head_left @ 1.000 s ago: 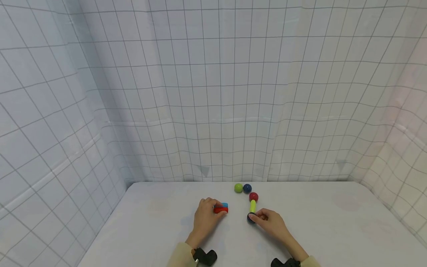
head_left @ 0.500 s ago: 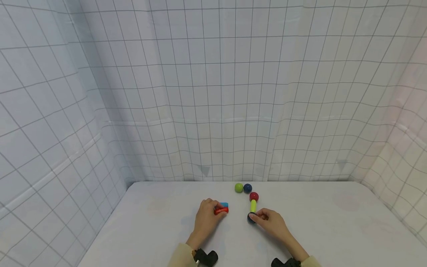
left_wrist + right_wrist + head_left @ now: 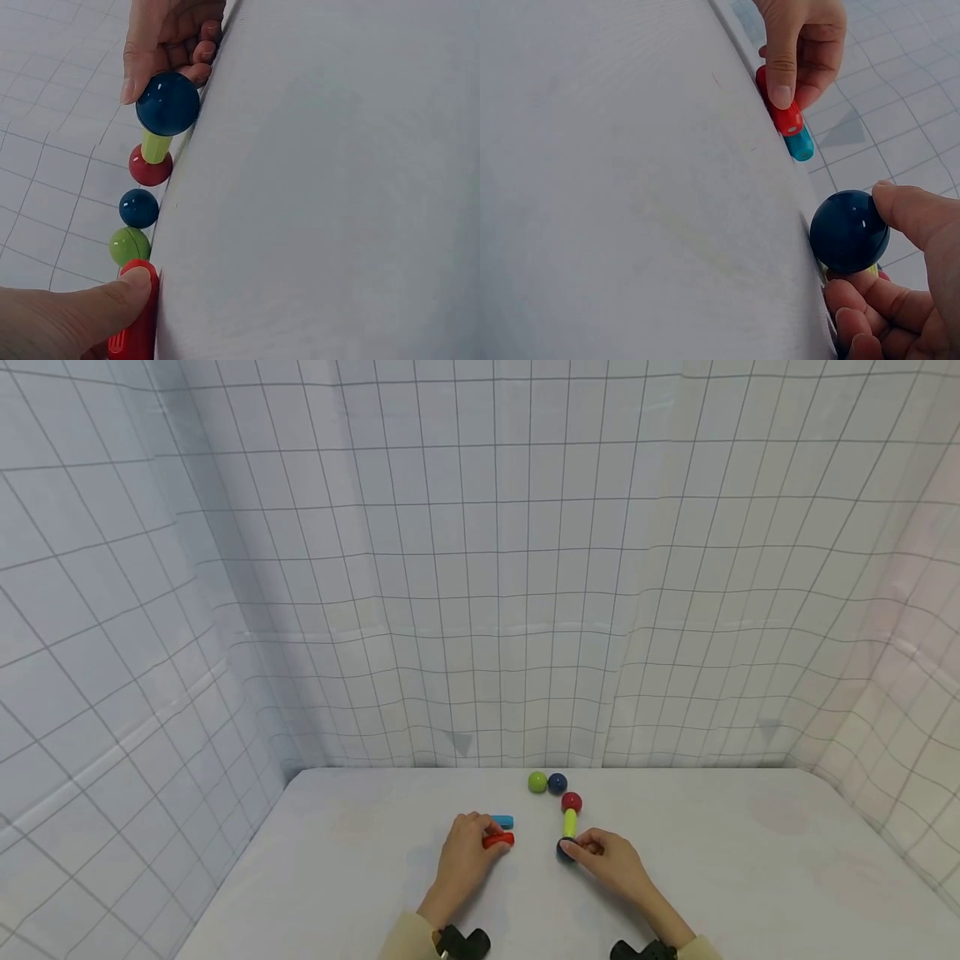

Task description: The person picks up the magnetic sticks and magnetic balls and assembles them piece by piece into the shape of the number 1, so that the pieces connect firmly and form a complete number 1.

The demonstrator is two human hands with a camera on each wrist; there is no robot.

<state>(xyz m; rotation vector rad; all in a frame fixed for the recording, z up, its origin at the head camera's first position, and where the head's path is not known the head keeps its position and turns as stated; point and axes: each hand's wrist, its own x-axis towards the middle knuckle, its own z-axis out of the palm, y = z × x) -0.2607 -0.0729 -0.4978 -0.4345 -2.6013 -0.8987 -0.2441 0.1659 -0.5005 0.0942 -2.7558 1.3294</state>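
My left hand [image 3: 462,858] pinches a short red rod [image 3: 140,322] with rounded ends, the thumb lying on its near side. Just beyond it on the table is a light blue rod [image 3: 505,822], partly hidden by the left fingers in the head view. With thumb and fingers my right hand [image 3: 611,857] grips a dark blue ball [image 3: 847,231]. From that ball a yellow-green rod [image 3: 570,823] runs away from me to a red ball [image 3: 572,802]; the three sit in line. The right wrist view hides most of the yellow-green rod.
Past the red ball, a green ball [image 3: 537,782] and another dark blue ball [image 3: 557,783] sit side by side near the back edge of the white table [image 3: 697,835]. White gridded curtains [image 3: 495,610] stand behind and at both sides.
The left hand has drawn the red rod a little toward me, opening a gap to the light blue rod it lay against. The right hand stays on the dark blue ball.
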